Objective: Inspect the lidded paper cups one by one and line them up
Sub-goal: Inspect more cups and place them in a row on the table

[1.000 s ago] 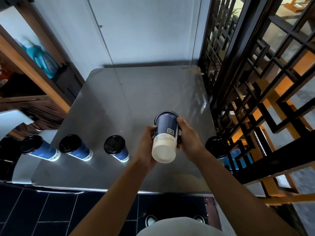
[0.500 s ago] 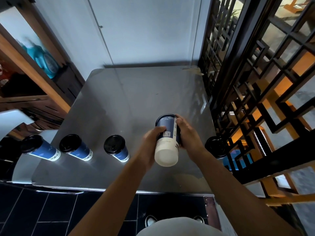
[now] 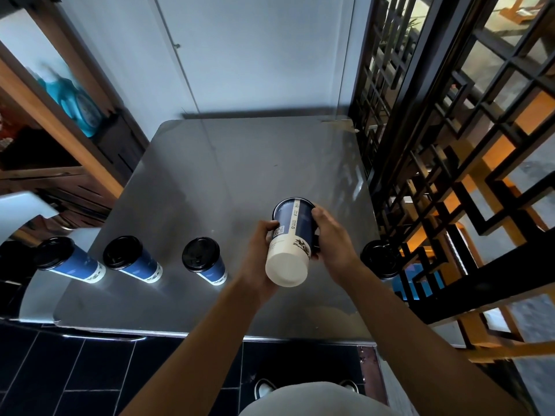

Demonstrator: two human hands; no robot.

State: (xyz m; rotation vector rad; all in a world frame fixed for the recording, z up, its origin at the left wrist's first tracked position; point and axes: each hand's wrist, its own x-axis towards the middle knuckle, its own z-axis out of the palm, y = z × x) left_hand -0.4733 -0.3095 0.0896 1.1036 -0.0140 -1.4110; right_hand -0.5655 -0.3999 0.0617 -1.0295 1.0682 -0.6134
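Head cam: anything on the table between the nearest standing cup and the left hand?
Nothing: bare steel table between the standing cup and the left hand, which grips the held cup.

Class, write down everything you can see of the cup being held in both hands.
The held cup is a tall paper cup, dark blue above, white near its plain white base, with a code label and small print. It is tipped over, base toward the camera, lid end pointing away, above the steel table. The left hand grips one side, the right hand the other.

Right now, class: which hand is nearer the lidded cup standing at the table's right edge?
Right. The right hand is beside that cup; the left hand is farther off.
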